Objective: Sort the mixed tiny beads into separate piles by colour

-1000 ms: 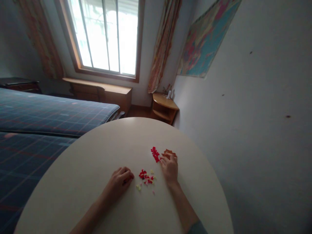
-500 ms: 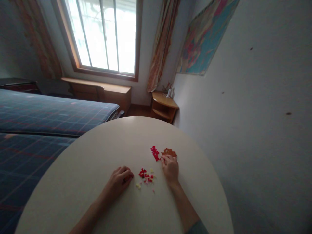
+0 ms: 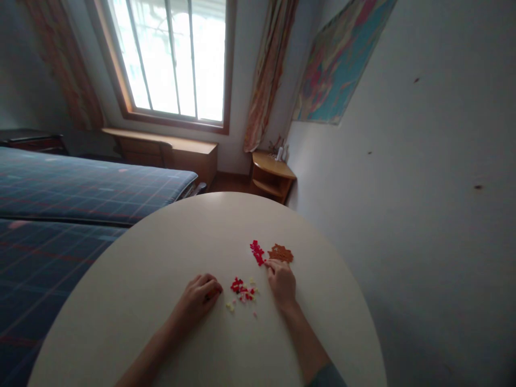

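Observation:
My right hand (image 3: 281,280) rests on the round table, its index finger stretched out. The fingertip touches the lower end of a pile of small red pieces (image 3: 257,252). Just beyond the knuckles lies a pile of flat brown pieces (image 3: 280,253). My left hand (image 3: 200,294) lies on the table with its fingers curled; whatever they hold is hidden, though something dark shows under them. Between the hands is a loose mixed heap of tiny red, pink and pale yellow pieces (image 3: 243,290), with a few yellow bits (image 3: 230,307) beside it.
The white round table (image 3: 161,258) carries all the pieces. A bed with a blue checked mattress (image 3: 92,185) stands to the left. At the back are a wooden desk (image 3: 193,148) and a corner shelf (image 3: 274,165). A wall (image 3: 423,226) runs along the right.
My right hand has drawn back slightly from the brown pile, and its index finger now reaches left to the red pile. My left hand has stayed in place.

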Available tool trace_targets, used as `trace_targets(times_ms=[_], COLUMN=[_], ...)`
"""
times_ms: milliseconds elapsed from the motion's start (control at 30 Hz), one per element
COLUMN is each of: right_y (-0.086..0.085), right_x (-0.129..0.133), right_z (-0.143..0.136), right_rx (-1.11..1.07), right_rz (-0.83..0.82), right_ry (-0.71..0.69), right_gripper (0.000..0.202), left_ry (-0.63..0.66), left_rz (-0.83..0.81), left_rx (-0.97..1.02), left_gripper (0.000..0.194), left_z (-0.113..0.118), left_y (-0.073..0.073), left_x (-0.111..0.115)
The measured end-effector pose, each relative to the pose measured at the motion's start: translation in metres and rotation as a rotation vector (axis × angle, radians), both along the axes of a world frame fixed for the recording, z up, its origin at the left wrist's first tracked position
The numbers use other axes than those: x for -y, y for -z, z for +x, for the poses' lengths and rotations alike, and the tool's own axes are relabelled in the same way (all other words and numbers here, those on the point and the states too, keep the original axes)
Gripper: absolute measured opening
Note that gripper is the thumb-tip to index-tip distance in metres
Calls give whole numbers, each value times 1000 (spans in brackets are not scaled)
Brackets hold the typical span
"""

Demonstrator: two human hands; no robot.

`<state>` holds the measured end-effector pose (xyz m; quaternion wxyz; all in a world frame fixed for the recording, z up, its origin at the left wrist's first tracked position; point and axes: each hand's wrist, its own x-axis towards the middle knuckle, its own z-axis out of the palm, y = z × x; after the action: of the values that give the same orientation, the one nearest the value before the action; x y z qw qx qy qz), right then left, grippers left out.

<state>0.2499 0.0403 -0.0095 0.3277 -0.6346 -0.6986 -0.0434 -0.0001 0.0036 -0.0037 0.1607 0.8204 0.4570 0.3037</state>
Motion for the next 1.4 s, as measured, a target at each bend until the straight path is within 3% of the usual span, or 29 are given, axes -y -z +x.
trace_targets(times_ms=[100, 300, 633, 833, 967, 1067, 1400], right_y=[1, 2, 3, -3, -10, -13, -19], right_x=[0, -1, 0, 0, 7, 10, 3], right_z=[-2, -5, -4, -3, -10, -12, 7], right_rx=[28, 68, 6, -151, -282, -375, -406], right_rz=[-11, -90, -67, -20, -106, -229, -612], right_ry=[-4, 135, 97, -55, -409, -576, -631], right_gripper=[26, 18, 21, 21, 22, 17, 11], left_ry=[3, 4, 1, 17, 14, 8, 1], left_rz=[4, 3, 13, 5, 8, 18, -24], left_rx=[3, 3, 8, -19, -26, -18, -3], left_gripper=[16, 15, 14, 15, 14, 13, 13], left_z=[0, 0, -1, -1, 0, 0, 1], left_y=[1, 1, 4, 2, -3, -3, -3], left_x=[0, 0, -1, -1, 0, 1, 1])
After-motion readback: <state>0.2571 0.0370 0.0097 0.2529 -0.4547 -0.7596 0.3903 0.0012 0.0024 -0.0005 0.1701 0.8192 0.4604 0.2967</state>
